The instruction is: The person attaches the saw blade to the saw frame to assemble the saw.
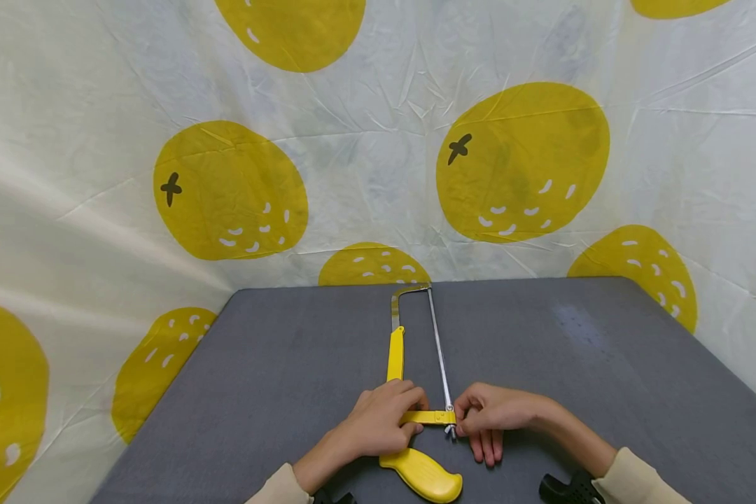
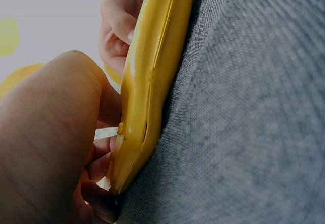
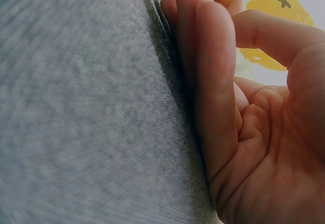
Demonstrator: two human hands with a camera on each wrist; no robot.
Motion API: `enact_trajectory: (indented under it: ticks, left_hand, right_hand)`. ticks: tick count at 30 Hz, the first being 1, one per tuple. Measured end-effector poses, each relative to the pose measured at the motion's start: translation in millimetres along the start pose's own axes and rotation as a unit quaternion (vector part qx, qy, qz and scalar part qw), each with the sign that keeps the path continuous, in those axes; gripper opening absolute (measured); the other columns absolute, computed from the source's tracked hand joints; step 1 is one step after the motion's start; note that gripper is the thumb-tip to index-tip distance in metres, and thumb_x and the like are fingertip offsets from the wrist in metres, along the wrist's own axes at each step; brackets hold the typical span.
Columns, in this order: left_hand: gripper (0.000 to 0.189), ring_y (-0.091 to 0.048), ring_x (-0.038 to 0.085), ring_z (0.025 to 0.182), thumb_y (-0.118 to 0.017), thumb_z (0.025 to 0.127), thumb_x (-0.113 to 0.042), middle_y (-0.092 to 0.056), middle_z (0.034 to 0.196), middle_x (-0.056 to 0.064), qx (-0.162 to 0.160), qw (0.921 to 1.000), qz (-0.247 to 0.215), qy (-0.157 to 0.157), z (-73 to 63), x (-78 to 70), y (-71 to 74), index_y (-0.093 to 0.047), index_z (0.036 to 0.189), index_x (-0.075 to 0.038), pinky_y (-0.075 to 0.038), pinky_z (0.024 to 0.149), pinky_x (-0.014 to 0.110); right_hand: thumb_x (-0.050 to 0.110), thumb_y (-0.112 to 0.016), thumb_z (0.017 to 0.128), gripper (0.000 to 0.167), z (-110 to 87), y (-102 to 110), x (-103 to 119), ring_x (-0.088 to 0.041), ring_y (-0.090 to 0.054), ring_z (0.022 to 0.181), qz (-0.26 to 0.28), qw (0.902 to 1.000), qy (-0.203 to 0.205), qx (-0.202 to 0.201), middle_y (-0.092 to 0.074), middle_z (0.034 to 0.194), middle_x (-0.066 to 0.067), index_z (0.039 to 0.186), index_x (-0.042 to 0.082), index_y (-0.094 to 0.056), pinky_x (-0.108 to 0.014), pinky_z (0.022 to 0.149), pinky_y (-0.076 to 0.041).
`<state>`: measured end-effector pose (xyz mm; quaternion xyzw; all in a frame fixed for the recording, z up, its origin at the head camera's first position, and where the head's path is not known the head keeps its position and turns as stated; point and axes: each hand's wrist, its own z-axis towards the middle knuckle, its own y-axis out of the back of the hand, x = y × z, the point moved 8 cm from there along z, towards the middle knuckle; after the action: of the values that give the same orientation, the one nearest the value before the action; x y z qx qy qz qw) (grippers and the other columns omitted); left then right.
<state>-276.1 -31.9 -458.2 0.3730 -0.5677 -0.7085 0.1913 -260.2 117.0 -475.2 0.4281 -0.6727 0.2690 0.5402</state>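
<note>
A yellow hacksaw (image 1: 423,477) lies on the grey table, its handle toward me and its frame pointing away. The thin metal blade (image 1: 439,343) runs along its right side. My left hand (image 1: 383,418) grips the yellow frame just beyond the handle, fingers curled over it. Thumb and forefinger of my right hand (image 1: 494,411) pinch the near end of the blade mount, close to a small wing nut (image 1: 451,432). In the left wrist view the handle (image 2: 157,56) fills the middle. The right wrist view shows the lower fingers (image 3: 216,82) extended along the tabletop; the pinched part is hidden.
The grey cloth-covered table (image 1: 302,350) extends to a white curtain (image 1: 365,189) printed with large yellow fruit shapes. A black strap-like piece (image 1: 570,488) sits by the right sleeve (image 1: 636,479).
</note>
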Motion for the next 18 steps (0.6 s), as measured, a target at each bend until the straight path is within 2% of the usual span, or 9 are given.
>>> enact_trajectory:
  ticks: [9,18]
  left_hand:
    - [0.012,-0.046,0.001,0.080,-0.068,0.093,-0.032,-0.053,0.091,-0.017,0.002,1.0000,-0.001,0.003,0.2,0.2,0.1,-0.064,0.103,-0.037,-0.037,0.055,0.023]
    - [0.012,-0.046,0.001,0.080,-0.068,0.093,-0.032,-0.053,0.091,-0.017,0.000,1.0000,0.001,0.003,0.7,0.4,0.4,-0.064,0.102,-0.037,-0.037,0.056,0.024]
  right_hand:
    - [0.010,-0.060,0.099,0.028,-0.2,-0.3,0.9,-0.006,-0.071,0.055,0.000,1.0000,0.005,0.006,-0.057,0.084,-0.054,0.103,-0.017,-0.059,-0.023,0.049,-0.054]
    - [0.010,-0.061,0.099,0.025,-0.1,1.1,0.1,-0.008,-0.071,0.055,-0.004,1.0000,0.002,-0.004,-0.067,0.079,-0.042,0.101,-0.014,-0.060,-0.023,0.048,-0.054]
